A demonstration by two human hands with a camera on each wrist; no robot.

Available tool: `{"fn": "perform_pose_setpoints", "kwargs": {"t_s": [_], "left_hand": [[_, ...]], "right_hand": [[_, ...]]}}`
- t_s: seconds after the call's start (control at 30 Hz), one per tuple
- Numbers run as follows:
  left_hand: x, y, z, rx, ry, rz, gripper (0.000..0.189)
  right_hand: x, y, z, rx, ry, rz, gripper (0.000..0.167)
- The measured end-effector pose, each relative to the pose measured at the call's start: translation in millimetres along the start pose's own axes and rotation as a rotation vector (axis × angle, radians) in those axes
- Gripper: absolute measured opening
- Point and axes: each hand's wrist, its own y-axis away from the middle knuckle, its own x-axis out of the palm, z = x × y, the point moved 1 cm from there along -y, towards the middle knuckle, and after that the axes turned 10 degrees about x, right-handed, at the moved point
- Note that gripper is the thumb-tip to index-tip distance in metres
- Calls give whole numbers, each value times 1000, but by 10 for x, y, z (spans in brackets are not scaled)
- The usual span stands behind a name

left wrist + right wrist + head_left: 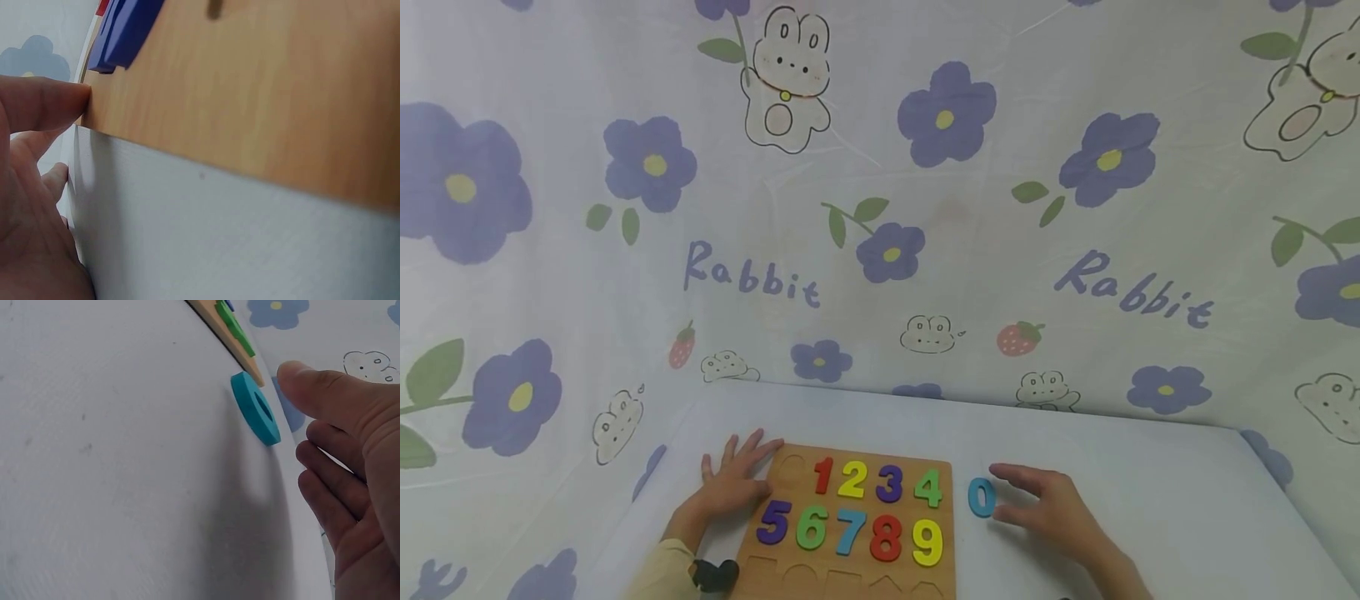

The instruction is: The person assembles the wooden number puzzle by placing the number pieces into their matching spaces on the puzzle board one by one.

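Observation:
A wooden number puzzle board (865,467) lies on the white table, with colored numbers 1 to 9 seated in two rows. Its top-left recess, round in outline, is bare. My left hand (735,482) rests at the board's left edge, fingers spread and thumb touching the wood near the purple 5 (774,522). A blue number 0 (981,497) lies flat on the table just right of the board. Close beside it, my right hand (1048,508) has thumb and fingers parted around its right side. In the right wrist view the teal-blue 0 (255,409) sits apart from the fingertips.
Shape recesses (846,581) line the board's lower row, cut off by the frame's bottom. Behind the white table (1187,500) hangs a curtain (865,167) printed with flowers and rabbits. A dark band (715,575) circles the left wrist.

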Motion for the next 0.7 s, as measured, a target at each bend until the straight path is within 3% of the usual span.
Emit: {"fn": "perform_pose_setpoints", "kwargs": {"t_s": [0.17,0.4,0.7], "left_hand": [[-22,1,-48,-26,-7,23,79],[15,-16,43,11,2,2,78],[-4,3,3,7,8,2,78]], "right_hand": [[74,-57,-18,-7,17,11,61],[159,-82,-13,-40,60,-17,63],[226,-80,24,41,86,-37,60]]}}
